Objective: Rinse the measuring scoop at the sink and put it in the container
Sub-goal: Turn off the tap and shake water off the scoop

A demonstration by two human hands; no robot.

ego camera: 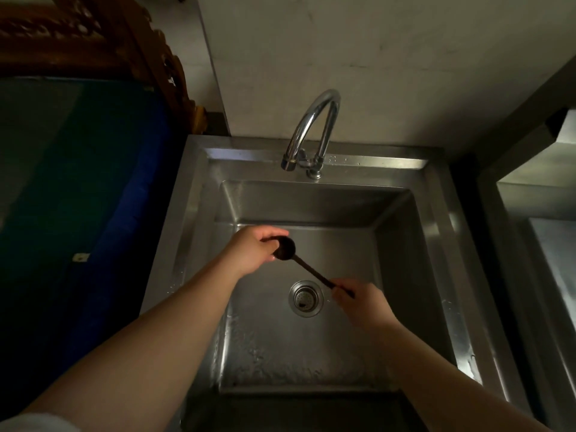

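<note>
A dark brown wooden measuring scoop [307, 266] with a long thin handle is held over the steel sink [199, 219], above the basin floor. My right hand [358, 304] grips the end of the handle. My left hand [252, 249] closes its fingers around the round bowl of the scoop. The chrome faucet [311, 132] curves at the back of the sink; no water stream shows from its spout. No container is in view.
A round drain strainer [306, 298] sits in the basin floor just below the scoop handle. Water drops cover the basin's near part. A second steel surface [548, 244] lies to the right. A dark blue object [93, 198] and carved wooden furniture [93, 35] stand left.
</note>
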